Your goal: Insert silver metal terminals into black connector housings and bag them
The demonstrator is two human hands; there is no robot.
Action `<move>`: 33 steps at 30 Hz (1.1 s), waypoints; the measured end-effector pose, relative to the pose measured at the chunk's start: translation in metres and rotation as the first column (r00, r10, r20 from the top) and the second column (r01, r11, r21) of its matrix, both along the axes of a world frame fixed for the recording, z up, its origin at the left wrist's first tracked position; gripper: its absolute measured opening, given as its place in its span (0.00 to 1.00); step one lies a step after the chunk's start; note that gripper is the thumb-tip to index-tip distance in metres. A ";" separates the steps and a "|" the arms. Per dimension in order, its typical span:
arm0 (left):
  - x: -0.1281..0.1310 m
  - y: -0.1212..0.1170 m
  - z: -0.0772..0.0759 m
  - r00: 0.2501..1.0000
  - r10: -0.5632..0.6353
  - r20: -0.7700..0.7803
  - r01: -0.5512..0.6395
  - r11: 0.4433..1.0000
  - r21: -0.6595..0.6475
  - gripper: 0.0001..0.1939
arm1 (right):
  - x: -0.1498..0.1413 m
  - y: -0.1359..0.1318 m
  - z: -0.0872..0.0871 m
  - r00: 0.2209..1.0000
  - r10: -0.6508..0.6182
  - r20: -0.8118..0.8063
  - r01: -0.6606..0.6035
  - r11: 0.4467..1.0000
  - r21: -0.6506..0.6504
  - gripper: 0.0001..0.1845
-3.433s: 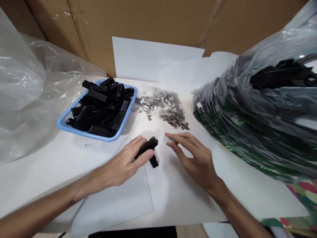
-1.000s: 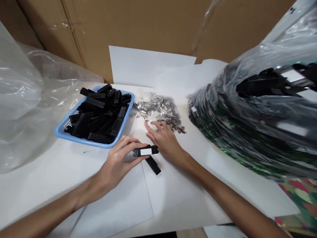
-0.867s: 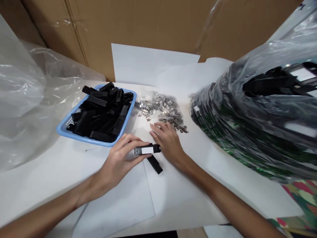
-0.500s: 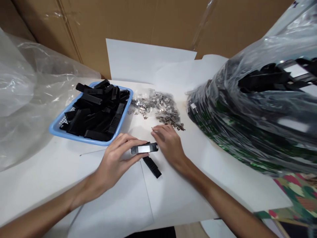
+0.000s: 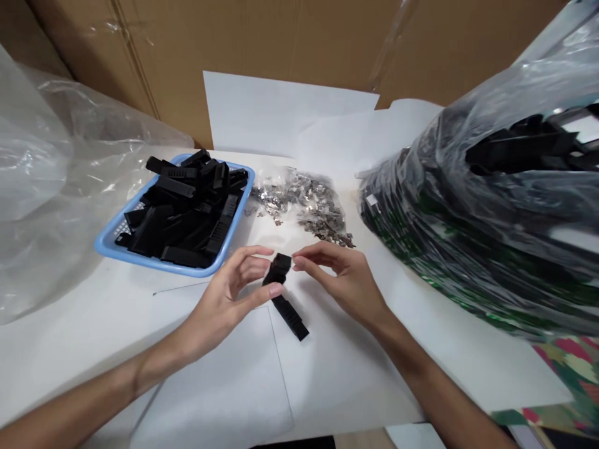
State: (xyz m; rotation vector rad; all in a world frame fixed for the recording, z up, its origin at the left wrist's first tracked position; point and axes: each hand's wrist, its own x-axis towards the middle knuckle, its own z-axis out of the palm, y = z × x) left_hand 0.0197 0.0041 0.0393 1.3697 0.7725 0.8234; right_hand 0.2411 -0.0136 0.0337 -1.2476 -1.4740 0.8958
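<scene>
My left hand (image 5: 231, 293) grips a black plastic housing (image 5: 279, 267) between thumb and fingers, its squared end turned up and to the right. At that end, my right hand (image 5: 339, 274) has its thumb and forefinger pinched together. Whatever the pinch holds is too small to make out. Below the held housing, a second black plastic piece (image 5: 291, 318) with a ribbed side lies slanted on the white table. Behind my hands is a pile of small metal clips (image 5: 322, 212), partly in clear plastic bags.
A blue basket (image 5: 154, 265) heaped with black plastic pieces stands at the left. A large clear bag (image 5: 430, 206) full of black parts bulges over the right side. Cardboard (image 5: 281, 37) rises at the back, and a crumpled clear plastic sheet (image 5: 93, 156) is at far left.
My left hand has turned the housing so its white label no longer shows and its end points up. My right hand has come from near the metal clips to the housing's end.
</scene>
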 end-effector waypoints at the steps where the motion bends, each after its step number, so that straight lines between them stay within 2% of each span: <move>1: -0.001 0.001 0.000 1.000 -0.019 -0.012 0.019 1.000 0.019 0.17 | -0.001 -0.001 0.001 1.000 0.012 -0.027 -0.012 1.000 -0.022 0.07; 3: -0.002 0.004 0.000 0.997 -0.025 -0.066 0.031 0.995 0.097 0.13 | -0.003 -0.003 0.004 0.996 0.012 -0.094 -0.019 0.997 -0.071 0.10; 6: -0.003 0.004 0.000 0.991 0.081 -0.103 -0.054 0.970 0.238 0.11 | -0.002 -0.006 0.010 0.986 -0.030 -0.163 0.007 0.991 -0.137 0.14; 9: -0.003 0.001 -0.002 0.970 0.215 -0.112 -0.152 0.900 0.408 0.15 | -0.002 -0.009 0.015 0.985 -0.059 -0.162 0.029 0.983 -0.180 0.11; 12: -0.003 -0.004 -0.007 0.951 0.269 -0.152 -0.139 0.813 0.566 0.15 | -0.004 -0.011 0.017 0.986 -0.081 -0.148 0.054 0.982 -0.179 0.09; 14: -0.004 -0.007 -0.011 0.947 0.268 -0.177 -0.106 0.782 0.614 0.17 | -0.006 -0.013 0.015 0.990 -0.095 -0.105 0.080 0.987 -0.140 0.07; 18: -0.007 -0.011 -0.017 0.940 0.269 -0.209 -0.081 0.773 0.629 0.19 | -0.011 -0.017 0.013 0.993 -0.117 0.012 0.118 0.991 -0.062 0.03; 22: -0.009 -0.014 -0.020 0.952 0.256 -0.168 -0.085 0.747 0.659 0.18 | -0.016 -0.020 0.011 0.987 -0.132 0.086 0.129 0.991 0.033 0.03; 24: -0.009 -0.014 -0.019 0.944 0.291 -0.156 -0.122 0.747 0.654 0.18 | -0.017 -0.020 0.011 0.991 -0.088 0.103 0.078 0.992 0.100 0.06; 26: -0.008 -0.013 -0.018 0.931 0.336 -0.140 -0.185 0.768 0.613 0.16 | -0.016 -0.020 0.011 0.992 0.008 0.123 -0.024 0.991 0.129 0.10; 30: -0.005 -0.009 -0.017 0.923 0.372 -0.100 -0.272 0.812 0.516 0.12 | -0.011 -0.017 0.012 0.962 0.226 0.152 -0.234 0.972 0.035 0.16; 33: -0.005 -0.008 -0.020 0.921 0.378 -0.097 -0.275 0.804 0.528 0.14 | -0.008 -0.014 0.010 0.956 0.285 0.063 -0.282 0.958 -0.046 0.15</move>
